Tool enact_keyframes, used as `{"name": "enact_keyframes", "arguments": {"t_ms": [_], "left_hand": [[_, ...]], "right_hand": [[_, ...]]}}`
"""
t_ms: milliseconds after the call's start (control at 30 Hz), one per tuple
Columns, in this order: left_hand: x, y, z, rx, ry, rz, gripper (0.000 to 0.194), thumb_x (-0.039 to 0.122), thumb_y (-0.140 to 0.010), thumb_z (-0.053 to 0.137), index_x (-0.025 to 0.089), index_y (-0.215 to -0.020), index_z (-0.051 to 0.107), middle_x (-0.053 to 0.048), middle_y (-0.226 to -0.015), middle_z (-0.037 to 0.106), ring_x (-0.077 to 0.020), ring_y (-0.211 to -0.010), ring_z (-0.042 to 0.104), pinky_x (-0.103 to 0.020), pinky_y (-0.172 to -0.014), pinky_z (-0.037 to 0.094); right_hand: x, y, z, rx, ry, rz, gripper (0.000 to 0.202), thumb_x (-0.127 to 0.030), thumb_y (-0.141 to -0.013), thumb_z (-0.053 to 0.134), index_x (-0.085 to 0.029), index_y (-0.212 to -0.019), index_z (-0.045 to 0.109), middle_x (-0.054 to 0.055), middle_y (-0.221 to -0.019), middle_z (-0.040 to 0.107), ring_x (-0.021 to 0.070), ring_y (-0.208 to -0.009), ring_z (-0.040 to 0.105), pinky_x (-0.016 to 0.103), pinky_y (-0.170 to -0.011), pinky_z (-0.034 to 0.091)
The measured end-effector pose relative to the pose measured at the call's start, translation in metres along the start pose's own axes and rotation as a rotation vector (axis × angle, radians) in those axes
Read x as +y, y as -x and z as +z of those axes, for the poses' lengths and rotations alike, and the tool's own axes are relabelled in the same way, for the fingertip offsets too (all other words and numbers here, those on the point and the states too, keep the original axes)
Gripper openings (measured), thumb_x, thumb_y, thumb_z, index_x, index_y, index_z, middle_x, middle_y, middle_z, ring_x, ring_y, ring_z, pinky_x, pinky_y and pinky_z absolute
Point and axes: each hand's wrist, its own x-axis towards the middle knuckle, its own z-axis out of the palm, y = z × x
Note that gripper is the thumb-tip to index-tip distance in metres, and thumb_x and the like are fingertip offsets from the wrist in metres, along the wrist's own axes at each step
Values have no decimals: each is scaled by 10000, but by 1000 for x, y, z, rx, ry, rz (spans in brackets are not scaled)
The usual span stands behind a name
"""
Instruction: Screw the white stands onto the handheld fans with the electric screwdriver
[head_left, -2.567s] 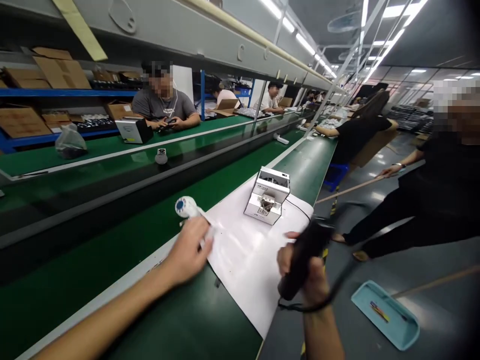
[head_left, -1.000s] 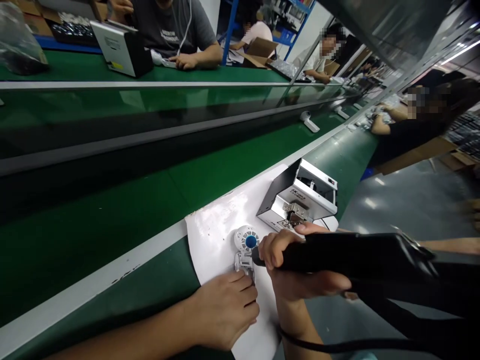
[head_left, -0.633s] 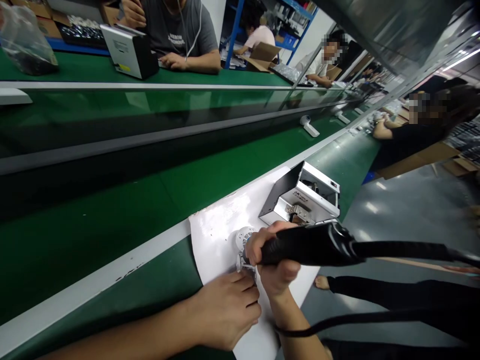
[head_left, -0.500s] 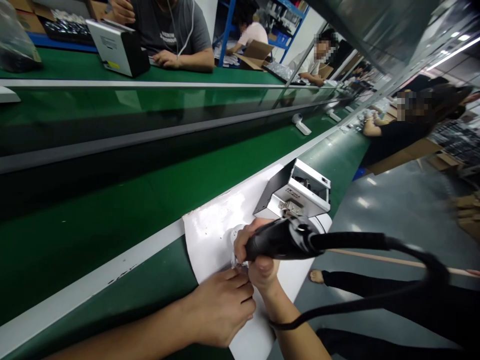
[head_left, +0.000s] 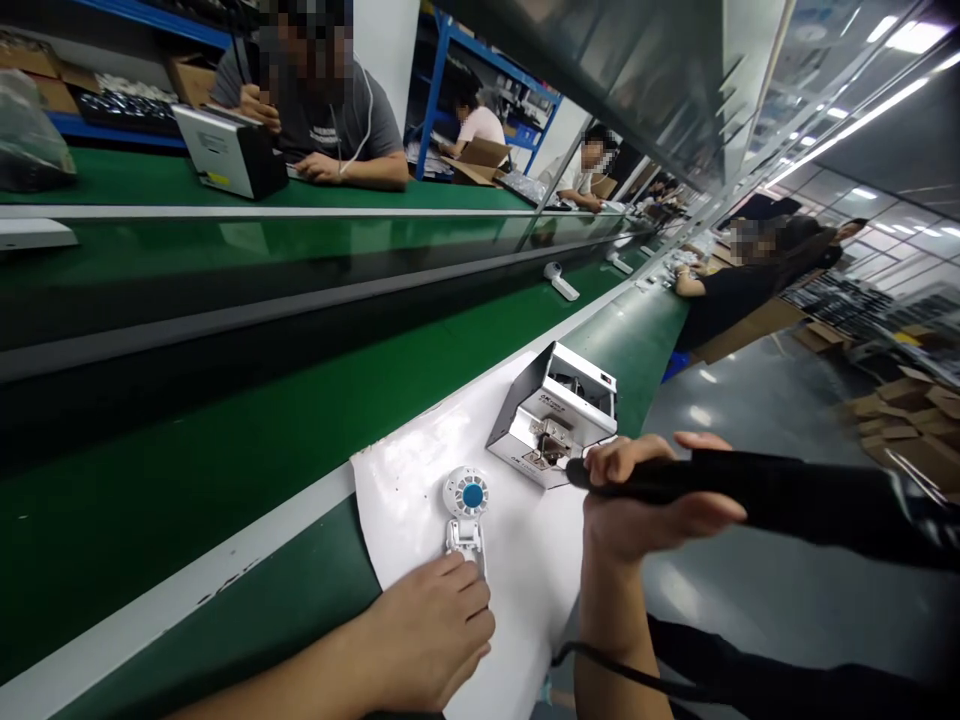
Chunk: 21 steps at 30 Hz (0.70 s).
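Observation:
My left hand (head_left: 435, 630) rests on the white sheet with its fingers closed round the lower part of a small white handheld fan (head_left: 466, 497). The fan's round head, with a blue centre disc, and its hinged neck show beyond my fingertips; the handle is mostly hidden under the hand. My right hand (head_left: 626, 520) grips a black electric screwdriver (head_left: 795, 505), held nearly level. Its tip reaches the front opening of a silver and black screw feeder (head_left: 529, 435). Whether a screw sits on the bit is too small to tell.
A white sheet (head_left: 409, 470) covers part of the green bench. Beside it runs a green conveyor belt (head_left: 300, 440) carrying white fan parts (head_left: 561, 282). Across the belt a co-worker (head_left: 337, 140) sits by another silver box (head_left: 225, 150). A cable hangs near my right forearm.
My right hand has lifted the electric screwdriver off the fan and swung it right and away to the screw feeder. The fan's head is now uncovered. My left hand has barely moved.

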Motion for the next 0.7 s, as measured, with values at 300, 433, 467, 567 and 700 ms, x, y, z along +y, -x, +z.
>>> {"name": "enact_keyframes", "arguments": {"t_ms": [300, 433, 467, 567, 700], "left_hand": [[0, 1, 1, 13, 12, -5, 216, 371, -1075, 594, 193, -952, 602, -41, -971, 652, -241, -912, 560, -412, -933, 393], [-2, 0, 4, 11, 18, -7, 227, 378, -1075, 594, 189, -950, 599, -39, -963, 644, -239, -909, 552, -412, -933, 397], [-2, 0, 4, 15, 20, -6, 229, 381, -1072, 598, 188, -949, 599, -40, -959, 642, -240, -908, 550, -412, -928, 398], [-3, 0, 4, 29, 36, -6, 230, 380, -1068, 605, 188, -941, 599, -41, -957, 639, -237, -912, 554, -405, -912, 399], [-3, 0, 4, 23, 43, -9, 236, 385, -1067, 612, 187, -939, 610, -44, -954, 646, -239, -922, 573, -400, -914, 400]], "right_hand": [[43, -7, 0, 3, 29, 78, 527, -715, -848, 731, -237, -994, 564, -108, -518, 525, 104, -349, 427, 234, -365, 391], [39, -6, 0, -15, 35, 98, 551, -738, -859, 711, -236, -1035, 567, -109, -523, 524, 107, -350, 423, 247, -373, 403], [38, -7, -1, -14, 41, 99, 556, -748, -867, 696, -236, -1039, 565, -110, -523, 521, 109, -347, 419, 252, -373, 403], [37, -13, -1, -23, 62, 115, 564, -770, -864, 681, -235, -996, 558, -105, -517, 518, 111, -344, 420, 253, -372, 397], [34, -23, -2, -24, 75, 77, 554, -772, -874, 654, -237, -992, 565, -104, -507, 509, 120, -335, 412, 262, -349, 387]]}}
